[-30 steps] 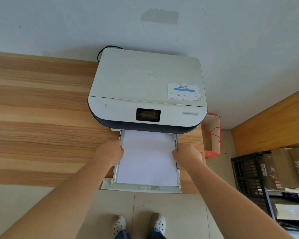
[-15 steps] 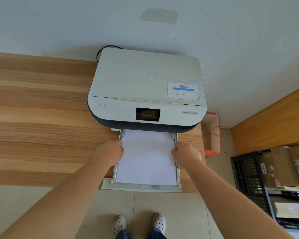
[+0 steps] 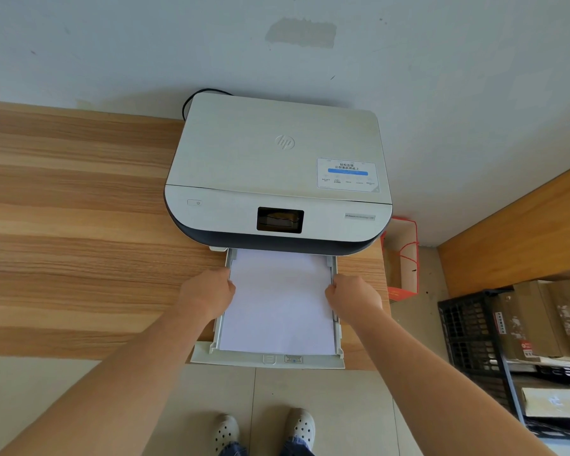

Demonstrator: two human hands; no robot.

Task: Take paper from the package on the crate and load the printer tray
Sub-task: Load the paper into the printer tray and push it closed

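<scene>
A white printer point(image 3: 277, 166) stands on the wooden desk point(image 3: 73, 232) against the wall. Its paper tray point(image 3: 267, 359) is pulled out over the desk's front edge. A stack of white paper point(image 3: 278, 301) lies flat in the tray. My left hand point(image 3: 208, 292) is curled against the tray's left side rail, fingers at the paper's left edge. My right hand point(image 3: 352, 297) is curled against the right side rail, fingers at the paper's right edge. Whether the fingers pinch the rails or the paper is hidden.
A black crate point(image 3: 468, 340) holding brown packages point(image 3: 533, 320) sits on a rack at the lower right. A red and white paper bag point(image 3: 403, 258) stands on the floor right of the desk. A black cable point(image 3: 195, 97) runs behind the printer. My shoes point(image 3: 264, 429) are on the tiled floor.
Both hands have stayed at the tray's side rails, edging slightly toward the printer. The paper and tray have not visibly moved.
</scene>
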